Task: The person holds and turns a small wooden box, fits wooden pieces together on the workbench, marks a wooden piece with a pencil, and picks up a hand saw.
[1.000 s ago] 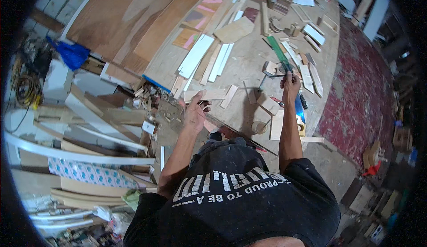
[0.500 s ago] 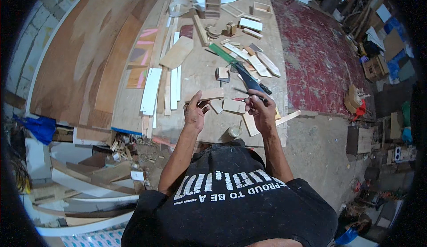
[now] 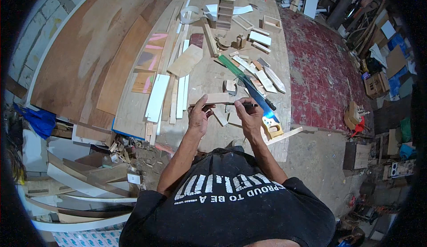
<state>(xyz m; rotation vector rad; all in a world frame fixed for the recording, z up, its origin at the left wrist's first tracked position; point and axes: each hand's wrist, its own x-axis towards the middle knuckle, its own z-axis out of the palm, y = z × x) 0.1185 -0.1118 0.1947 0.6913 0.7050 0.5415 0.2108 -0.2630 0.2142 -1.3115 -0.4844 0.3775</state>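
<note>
My left hand (image 3: 198, 117) grips a small flat wooden block (image 3: 216, 97) at its left end, holding it above the workbench. My right hand (image 3: 250, 118) is closed around a slim dark stick-like tool (image 3: 250, 105); its exact kind is too small to make out. The tool's thin tip reaches left to the lower edge of the block, near its right end; whether it touches I cannot tell. Just beyond my right hand lies a handsaw (image 3: 255, 92) with a yellow-and-white handle (image 3: 272, 128), partly behind my fingers.
Offcuts (image 3: 265, 81) lie scattered on the workbench (image 3: 198, 145), beside a small dark-framed block (image 3: 230, 87). White strips (image 3: 157, 98) lie left. Farther off stand a small wooden shelf (image 3: 225, 13) and an open box (image 3: 271, 23). Large plywood sheets (image 3: 75, 55) flank the bench's left.
My right hand has moved left and turned the dark tool level, bringing its tip to the block. The view has shifted, and the saw's handle now shows. My left hand keeps its hold.
</note>
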